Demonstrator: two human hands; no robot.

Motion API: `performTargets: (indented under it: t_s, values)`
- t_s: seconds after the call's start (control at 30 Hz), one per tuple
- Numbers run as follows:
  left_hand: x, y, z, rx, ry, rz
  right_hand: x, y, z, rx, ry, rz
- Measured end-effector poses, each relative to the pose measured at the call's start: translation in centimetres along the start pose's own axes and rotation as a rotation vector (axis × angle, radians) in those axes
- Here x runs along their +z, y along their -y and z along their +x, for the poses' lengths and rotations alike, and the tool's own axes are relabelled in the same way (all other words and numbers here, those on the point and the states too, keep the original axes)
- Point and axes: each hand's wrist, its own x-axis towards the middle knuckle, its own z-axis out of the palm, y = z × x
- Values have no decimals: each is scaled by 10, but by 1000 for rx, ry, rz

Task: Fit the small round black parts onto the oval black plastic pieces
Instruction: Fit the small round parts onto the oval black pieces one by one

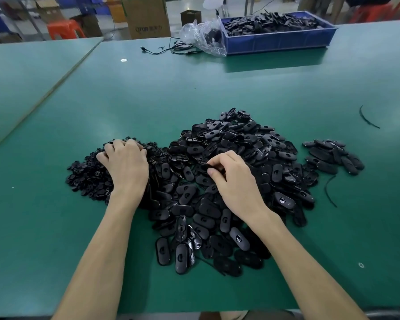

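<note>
A big heap of oval black plastic pieces (229, 176) covers the middle of the green table (217, 88). To its left lies a lower heap of small round black parts (86, 174). My left hand (125, 165) rests on top of the round parts with its fingers curled into them; whether it holds one is hidden. My right hand (231, 179) is over the oval heap and pinches one oval piece (214, 168) between thumb and fingers. A small separate group of oval pieces (333, 155) lies to the right.
A blue bin (277, 40) full of black parts stands at the back right, with a crumpled clear plastic bag (203, 35) and a black cable (166, 49) beside it. Thin black strips (367, 117) lie at the right. Cardboard boxes and an orange stool stand beyond the table.
</note>
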Motion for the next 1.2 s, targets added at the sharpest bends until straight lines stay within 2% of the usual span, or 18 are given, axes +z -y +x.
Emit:
performTargets:
  t_s: [0.43,0.5,0.57,0.67,0.87,1.03,1.2]
  values:
    - [3,3,2,-21,-101,-113,-2,2,0,10,-11,79]
    - [1,1,1,0,-156,-176,-3,3,0,24,-32,145]
    - [-4,-5,-2,60,-178,-350,-5,4,0,37,-57,205]
    - [-15,-20,-10,118,-35,-768,-6,5,0,50,-72,246]
    - [-20,-50,-33,244,268,-1211,-7,3,1,86,-143,278]
    - [-13,-58,-43,249,400,-1282,-9,4,2,106,-181,314]
    - [-13,-57,-44,185,375,-1288,-12,4,2,129,-197,365]
